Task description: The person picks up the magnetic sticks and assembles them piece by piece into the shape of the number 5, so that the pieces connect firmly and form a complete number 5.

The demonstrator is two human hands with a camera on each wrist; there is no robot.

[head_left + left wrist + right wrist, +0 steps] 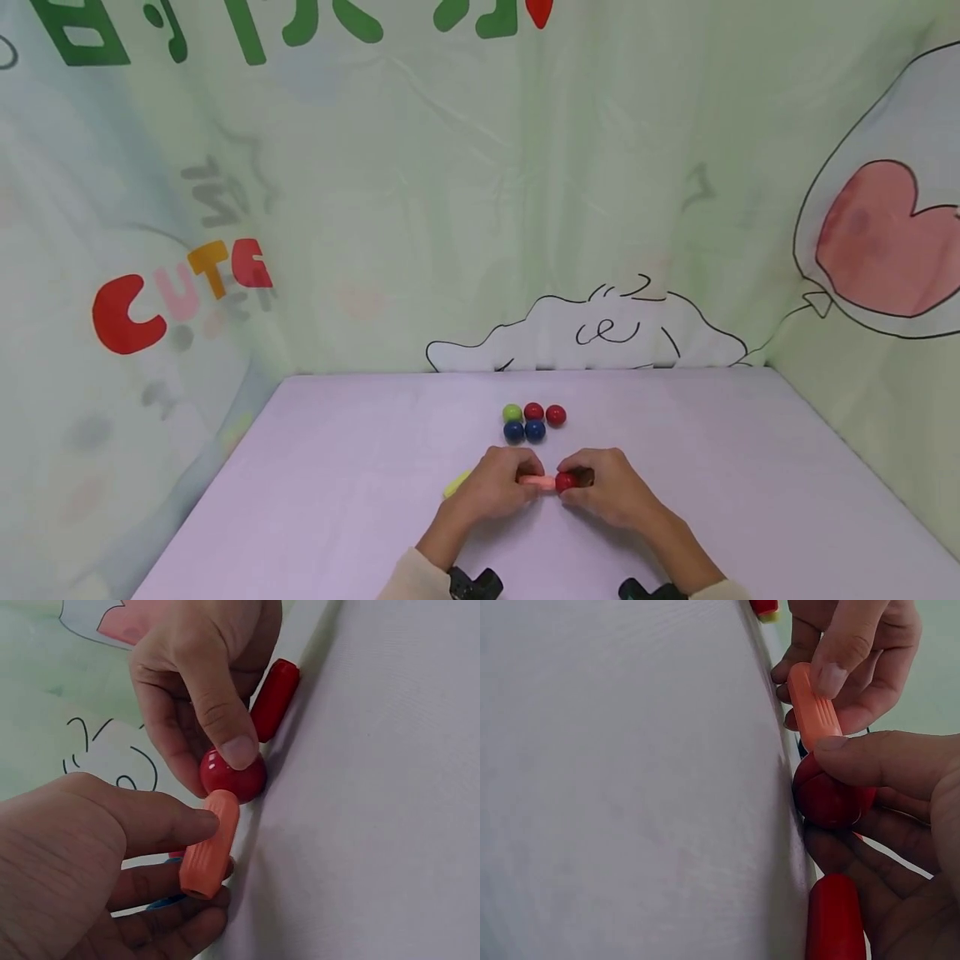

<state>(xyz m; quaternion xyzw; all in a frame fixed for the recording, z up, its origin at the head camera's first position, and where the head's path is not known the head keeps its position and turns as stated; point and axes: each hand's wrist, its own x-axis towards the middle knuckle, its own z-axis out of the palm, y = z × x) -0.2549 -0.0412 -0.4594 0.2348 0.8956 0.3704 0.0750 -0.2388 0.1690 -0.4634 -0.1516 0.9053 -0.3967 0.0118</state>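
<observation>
My left hand (pixel 498 485) pinches a ridged salmon-orange rod (pixel 211 844) between thumb and fingers. My right hand (pixel 613 490) grips a shiny red ball (pixel 225 776) the same way. One end of the rod meets the ball, and both are held low over the table. Beside the right hand a red rod (pixel 834 919) lies on the table; in the head view that hand mostly covers it. Left of the left hand a yellow rod (pixel 456 483) lies partly hidden behind the wrist.
Beyond the hands sit a green ball (pixel 512 413), two red balls (pixel 556 415) and two dark blue balls (pixel 513 432), grouped close together on the pale lilac table (pixel 360 467). A printed curtain (pixel 465 208) rises along the table's back and left edges.
</observation>
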